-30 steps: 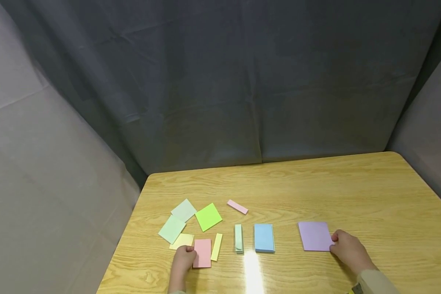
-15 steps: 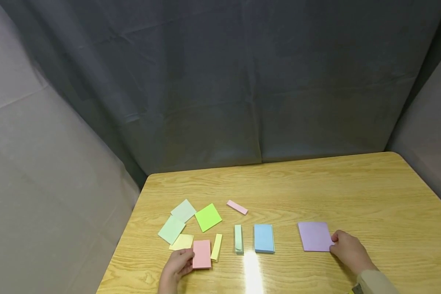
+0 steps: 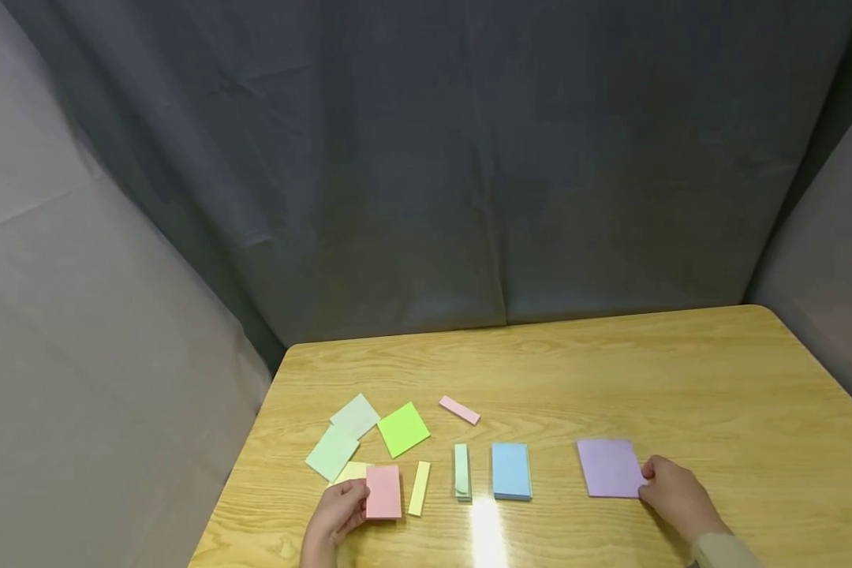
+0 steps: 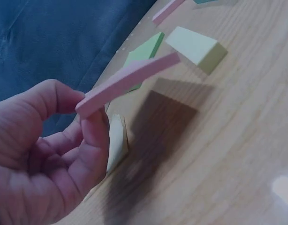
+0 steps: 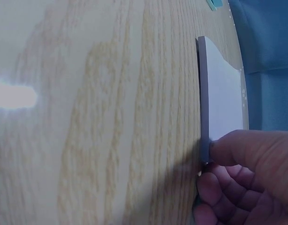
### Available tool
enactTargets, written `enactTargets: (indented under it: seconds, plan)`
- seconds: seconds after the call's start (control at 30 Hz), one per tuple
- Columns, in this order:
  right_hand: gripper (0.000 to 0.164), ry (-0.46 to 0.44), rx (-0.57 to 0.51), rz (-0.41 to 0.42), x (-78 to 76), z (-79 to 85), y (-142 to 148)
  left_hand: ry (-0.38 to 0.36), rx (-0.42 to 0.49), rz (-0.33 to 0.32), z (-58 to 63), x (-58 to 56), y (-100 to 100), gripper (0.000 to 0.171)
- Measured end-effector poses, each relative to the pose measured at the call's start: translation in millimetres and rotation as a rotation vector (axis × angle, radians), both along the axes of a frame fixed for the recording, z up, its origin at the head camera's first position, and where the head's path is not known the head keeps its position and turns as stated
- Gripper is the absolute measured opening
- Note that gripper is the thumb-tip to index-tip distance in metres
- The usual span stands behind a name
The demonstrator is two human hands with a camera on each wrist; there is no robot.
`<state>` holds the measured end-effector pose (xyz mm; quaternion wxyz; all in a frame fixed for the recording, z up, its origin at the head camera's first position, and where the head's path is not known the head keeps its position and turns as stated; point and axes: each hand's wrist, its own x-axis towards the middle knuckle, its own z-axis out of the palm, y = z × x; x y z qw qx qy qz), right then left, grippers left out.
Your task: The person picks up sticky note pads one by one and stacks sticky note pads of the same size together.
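A pink sticky note pad is pinched along its left edge by my left hand. In the left wrist view the pink pad is raised over the table, its dark shadow beneath, with the thumb on top and a finger under it. On the right side, my right hand grips the right edge of a square purple sticky note pad. The right wrist view has the thumb on the upper face of this pad near its corner, the other fingers curled beside and below it. The purple pad lies low, close over the wood.
A yellow strip pad lies right of the pink pad, a pale yellow pad partly behind it. Two pale green pads, a bright green pad and a pink strip sit farther back. A mint strip stack and blue stack stand mid-table.
My left hand has turned and drawn the pink pad up and a little left, away from the yellow strip. The right hand keeps its hold on the purple pad. The head view has tilted slightly upward.
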<state>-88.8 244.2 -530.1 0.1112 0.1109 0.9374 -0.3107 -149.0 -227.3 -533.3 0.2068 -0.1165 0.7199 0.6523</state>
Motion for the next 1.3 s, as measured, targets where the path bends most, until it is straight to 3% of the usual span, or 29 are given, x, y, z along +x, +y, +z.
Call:
enactTargets:
  seconds: [0.23, 0.67, 1.0, 1.3]
  plan:
    - [0.019, 0.006, 0.006, 0.004, 1.8, -1.3, 0.8, 0.03, 0.026, 0.0, -1.1, -4.4, 9.9, 0.039]
    - [0.018, -0.014, 0.01, -0.002, 1.0, -0.2, 0.5, 0.068, 0.062, -0.031, 3.9, -20.2, 45.5, 0.033]
    - [0.018, -0.032, 0.0, -0.009, 1.1, -1.4, 2.3, 0.089, 0.07, -0.072, 12.1, -26.6, 68.9, 0.03]
    - [0.019, -0.014, -0.003, -0.007, 0.9, 2.0, 0.3, 0.111, 0.07, -0.106, 24.6, -25.4, 86.6, 0.028]
